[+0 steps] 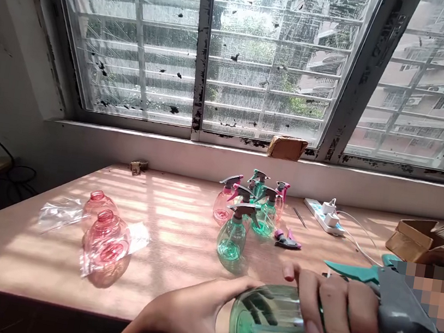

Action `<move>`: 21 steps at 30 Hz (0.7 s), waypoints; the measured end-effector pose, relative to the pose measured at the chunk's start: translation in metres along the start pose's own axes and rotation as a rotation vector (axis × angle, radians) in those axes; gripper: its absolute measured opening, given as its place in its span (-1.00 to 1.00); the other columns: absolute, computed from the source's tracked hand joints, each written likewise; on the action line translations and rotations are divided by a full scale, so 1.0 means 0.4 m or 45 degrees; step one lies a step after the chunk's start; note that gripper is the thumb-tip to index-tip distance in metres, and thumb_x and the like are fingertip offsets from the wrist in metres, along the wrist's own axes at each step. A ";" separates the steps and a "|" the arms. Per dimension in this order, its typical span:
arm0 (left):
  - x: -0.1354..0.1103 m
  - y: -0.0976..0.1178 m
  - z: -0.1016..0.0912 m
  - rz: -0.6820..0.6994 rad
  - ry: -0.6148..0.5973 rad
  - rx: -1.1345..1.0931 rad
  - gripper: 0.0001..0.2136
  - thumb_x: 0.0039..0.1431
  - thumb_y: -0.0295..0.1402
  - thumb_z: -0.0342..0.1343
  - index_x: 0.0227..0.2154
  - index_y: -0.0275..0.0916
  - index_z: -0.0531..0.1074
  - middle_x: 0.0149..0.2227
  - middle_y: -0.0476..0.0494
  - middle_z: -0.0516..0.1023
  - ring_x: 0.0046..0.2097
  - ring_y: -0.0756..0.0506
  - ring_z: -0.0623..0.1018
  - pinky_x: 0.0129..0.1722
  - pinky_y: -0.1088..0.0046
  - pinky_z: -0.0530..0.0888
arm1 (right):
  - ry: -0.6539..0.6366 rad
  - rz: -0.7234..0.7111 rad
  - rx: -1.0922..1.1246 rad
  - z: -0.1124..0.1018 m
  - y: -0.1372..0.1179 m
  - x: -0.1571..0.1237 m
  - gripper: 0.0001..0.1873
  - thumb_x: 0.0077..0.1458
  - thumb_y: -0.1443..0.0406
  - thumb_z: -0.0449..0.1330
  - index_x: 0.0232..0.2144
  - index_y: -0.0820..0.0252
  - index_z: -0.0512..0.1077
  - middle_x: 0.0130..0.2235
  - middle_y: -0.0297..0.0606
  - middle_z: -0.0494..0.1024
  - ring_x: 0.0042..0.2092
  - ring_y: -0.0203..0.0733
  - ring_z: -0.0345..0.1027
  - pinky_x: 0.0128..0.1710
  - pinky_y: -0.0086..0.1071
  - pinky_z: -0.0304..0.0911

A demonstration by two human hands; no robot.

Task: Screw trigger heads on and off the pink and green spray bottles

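Observation:
A clear green spray bottle point(273, 328) lies tilted on its side close to the camera, at the table's front edge. Its base rests in my left hand point(185, 310), whose thumb and fingers curve round it. The fingers of my right hand point(337, 315) wrap over the bottle's shoulder. Beside them, on the right, is the grey spray head point(401, 302) with a teal trigger point(356, 271). Part of the bottle is cut off by the bottom of the view. A loose grey and pink spray head point(288, 242) lies on the table beyond.
Several spray bottles point(231, 239) stand grouped mid-table. Two headless pink bottles point(106, 238) with clear plastic wrap point(60, 214) are at left. A power strip point(322, 216) with chargers and an open cardboard box point(410, 240) sit at right. A window sill point(160, 137) runs behind.

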State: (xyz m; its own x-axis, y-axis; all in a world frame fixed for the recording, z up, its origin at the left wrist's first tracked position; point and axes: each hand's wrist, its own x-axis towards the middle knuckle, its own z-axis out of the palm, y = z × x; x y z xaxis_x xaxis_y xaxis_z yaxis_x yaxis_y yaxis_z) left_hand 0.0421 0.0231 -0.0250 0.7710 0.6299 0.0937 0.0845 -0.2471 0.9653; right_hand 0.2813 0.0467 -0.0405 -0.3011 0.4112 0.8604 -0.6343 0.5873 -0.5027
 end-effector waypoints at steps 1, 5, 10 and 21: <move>-0.006 0.003 -0.001 -0.041 0.054 0.074 -0.02 -0.18 0.07 0.58 0.33 -0.14 0.41 0.27 -0.22 0.55 0.30 -0.43 0.49 0.33 0.07 0.40 | -0.045 -0.022 0.013 -0.005 -0.004 0.003 -0.45 0.17 -0.16 0.34 -0.64 -0.09 0.26 -0.86 -0.65 0.12 -0.71 -0.12 0.22 -0.02 -0.05 0.41; -0.026 0.012 -0.001 -0.192 0.336 0.346 0.03 -0.28 0.09 0.60 0.32 -0.05 0.42 0.34 -0.23 0.47 0.36 -0.48 0.41 0.37 -0.01 0.34 | 0.115 0.131 -0.114 0.013 -0.017 0.015 -0.50 0.28 -0.07 0.29 -0.60 -0.04 0.34 -0.70 -0.52 0.37 -0.54 -0.10 0.37 0.12 -0.04 0.29; -0.011 0.013 0.017 -0.131 0.578 0.609 -0.01 -0.26 0.03 0.62 0.30 -0.08 0.43 0.23 -0.27 0.55 0.28 -0.46 0.47 0.30 0.00 0.42 | 0.679 0.268 0.011 0.040 0.000 0.027 -0.65 0.25 0.14 0.35 -0.57 -0.03 0.48 -0.57 -0.46 0.38 -0.36 -0.12 0.41 0.18 -0.18 0.24; -0.039 0.038 0.002 -0.086 0.311 0.355 0.04 -0.05 -0.13 0.58 0.43 -0.09 0.14 0.37 -0.29 0.41 0.42 -0.39 0.35 0.38 0.09 0.36 | 0.068 0.070 -0.187 0.014 -0.014 0.017 -0.41 0.22 -0.21 0.27 -0.63 -0.04 0.28 -0.75 -0.50 0.37 -0.49 -0.04 0.36 0.05 -0.03 0.30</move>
State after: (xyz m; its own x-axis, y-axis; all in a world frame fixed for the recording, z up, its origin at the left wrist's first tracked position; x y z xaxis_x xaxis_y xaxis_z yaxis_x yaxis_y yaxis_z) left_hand 0.0318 0.0091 -0.0121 0.5873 0.8004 0.1200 0.3248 -0.3689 0.8709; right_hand 0.2789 0.0423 -0.0314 -0.2917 0.4796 0.8276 -0.5060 0.6569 -0.5590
